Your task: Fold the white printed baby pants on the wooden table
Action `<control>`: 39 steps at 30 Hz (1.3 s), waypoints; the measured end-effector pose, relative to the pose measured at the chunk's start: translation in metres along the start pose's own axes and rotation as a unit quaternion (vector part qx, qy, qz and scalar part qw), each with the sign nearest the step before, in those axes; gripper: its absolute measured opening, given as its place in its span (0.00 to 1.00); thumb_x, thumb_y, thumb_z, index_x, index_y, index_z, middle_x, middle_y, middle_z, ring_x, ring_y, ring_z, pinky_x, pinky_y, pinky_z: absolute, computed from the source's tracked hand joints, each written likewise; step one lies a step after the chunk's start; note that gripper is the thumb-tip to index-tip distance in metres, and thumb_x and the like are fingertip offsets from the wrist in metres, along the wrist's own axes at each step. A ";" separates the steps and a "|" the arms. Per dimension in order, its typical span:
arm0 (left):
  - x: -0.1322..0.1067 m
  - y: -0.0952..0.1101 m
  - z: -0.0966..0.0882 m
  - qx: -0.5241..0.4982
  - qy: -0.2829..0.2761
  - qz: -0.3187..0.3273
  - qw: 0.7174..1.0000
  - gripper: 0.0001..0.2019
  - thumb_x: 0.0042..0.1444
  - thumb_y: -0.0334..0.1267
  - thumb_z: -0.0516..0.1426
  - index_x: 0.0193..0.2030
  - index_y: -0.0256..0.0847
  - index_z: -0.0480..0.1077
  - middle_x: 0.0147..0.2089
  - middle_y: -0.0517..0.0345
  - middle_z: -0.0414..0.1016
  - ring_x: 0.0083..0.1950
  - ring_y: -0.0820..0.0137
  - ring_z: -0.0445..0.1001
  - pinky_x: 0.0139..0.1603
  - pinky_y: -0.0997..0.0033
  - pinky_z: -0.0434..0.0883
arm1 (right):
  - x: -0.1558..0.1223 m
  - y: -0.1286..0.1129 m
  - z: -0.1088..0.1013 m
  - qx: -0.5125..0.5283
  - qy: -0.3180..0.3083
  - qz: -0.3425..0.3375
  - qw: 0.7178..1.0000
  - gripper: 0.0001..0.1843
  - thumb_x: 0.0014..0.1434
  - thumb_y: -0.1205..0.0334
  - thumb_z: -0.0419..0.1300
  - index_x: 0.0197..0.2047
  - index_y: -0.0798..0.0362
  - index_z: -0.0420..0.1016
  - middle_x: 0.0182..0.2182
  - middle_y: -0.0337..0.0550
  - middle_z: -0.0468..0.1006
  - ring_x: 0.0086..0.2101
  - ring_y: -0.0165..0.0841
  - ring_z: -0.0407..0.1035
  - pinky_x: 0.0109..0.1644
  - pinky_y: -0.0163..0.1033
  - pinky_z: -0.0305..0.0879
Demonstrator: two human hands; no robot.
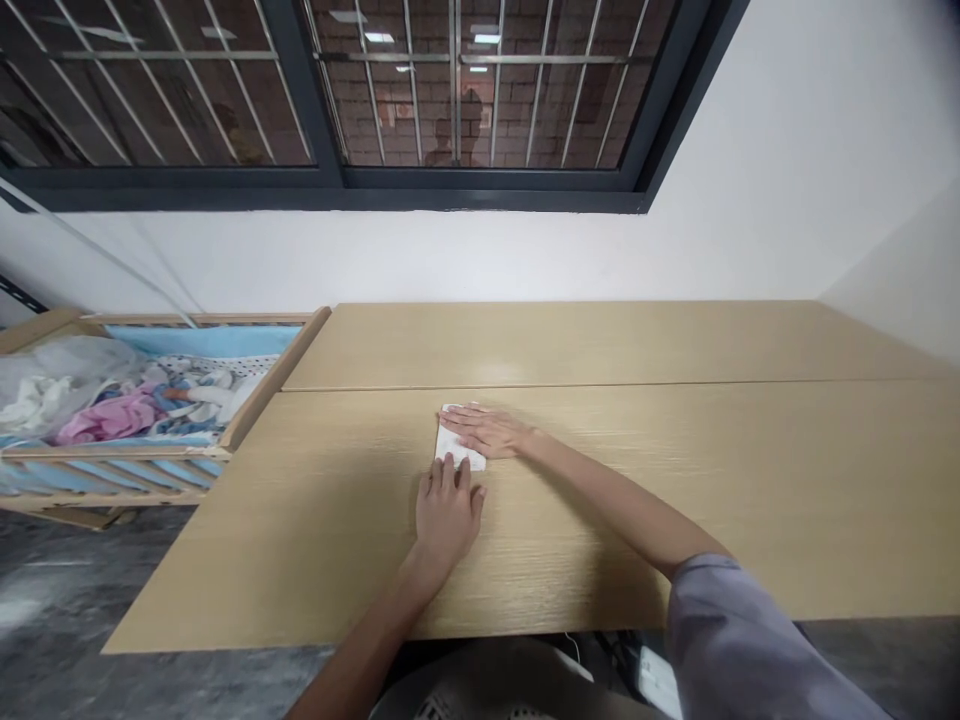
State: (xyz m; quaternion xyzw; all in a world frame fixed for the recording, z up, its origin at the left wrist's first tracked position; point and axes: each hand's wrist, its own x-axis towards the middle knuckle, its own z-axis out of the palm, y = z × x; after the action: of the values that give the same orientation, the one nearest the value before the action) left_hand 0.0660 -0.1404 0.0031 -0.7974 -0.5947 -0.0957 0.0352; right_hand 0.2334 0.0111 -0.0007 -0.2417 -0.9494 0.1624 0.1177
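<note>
A grey sleeve (739, 640) runs down to the right hand (486, 430), its fingers pressed together and lying flat across a folded white cloth (448, 441), set back from the near edge of the wood-grain counter (787, 500). The left hand's (448, 515) slightly spread fingertips touch the cloth's near edge, pinching nothing. Flat, even pressure suits this soft fold.

Room on tabletop (712, 500) right of hands (448, 515), crib (112, 470) past left edge
</note>
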 end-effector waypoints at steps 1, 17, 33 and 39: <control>0.001 -0.001 0.000 -0.002 0.000 0.000 1.000 0.23 0.69 0.44 0.50 0.66 0.37 0.68 0.68 0.36 0.66 0.67 0.46 0.66 0.63 0.45 0.65 | 0.002 0.005 -0.001 -0.005 0.001 0.001 1.000 0.31 0.75 0.50 0.41 0.77 0.50 0.46 0.74 0.43 0.50 0.73 0.34 0.41 0.76 0.47 0.34; 0.051 -0.059 -0.025 -0.005 -0.037 -0.158 0.987 0.25 0.69 0.51 0.45 0.48 0.34 0.75 0.50 0.36 0.78 0.54 0.49 0.75 0.55 0.53 0.68 | -0.007 0.033 -0.009 0.048 0.243 0.222 0.943 0.28 0.71 0.52 0.49 0.69 0.57 0.63 0.63 0.58 0.68 0.63 0.44 0.62 0.68 0.50 0.57; 0.045 -0.055 -0.046 -0.088 -0.132 -0.108 0.982 0.11 0.66 0.43 0.50 0.43 0.40 0.67 0.43 0.47 0.80 0.45 0.60 0.78 0.42 0.66 0.67 | 0.005 -0.048 0.009 0.150 0.203 0.309 0.917 0.10 0.52 0.67 0.64 0.37 0.52 0.68 0.34 0.40 0.73 0.35 0.33 0.65 0.40 0.37 0.62; -0.049 -0.093 -0.120 -0.217 -0.185 -0.055 0.957 0.16 0.62 0.52 0.50 0.31 0.44 0.65 0.30 0.61 0.73 0.32 0.67 0.70 0.32 0.71 0.61 | 0.001 -0.148 0.022 0.329 0.153 0.215 0.907 0.10 0.49 0.66 0.64 0.31 0.51 0.64 0.27 0.32 0.65 0.29 0.27 0.59 0.32 0.33 0.53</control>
State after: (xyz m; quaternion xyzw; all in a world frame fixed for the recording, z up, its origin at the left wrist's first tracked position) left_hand -0.0496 -0.1804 0.1061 -0.7560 -0.5984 -0.0753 -0.2543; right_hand 0.1633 -0.1170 0.0335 -0.4095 -0.7376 0.4476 0.2964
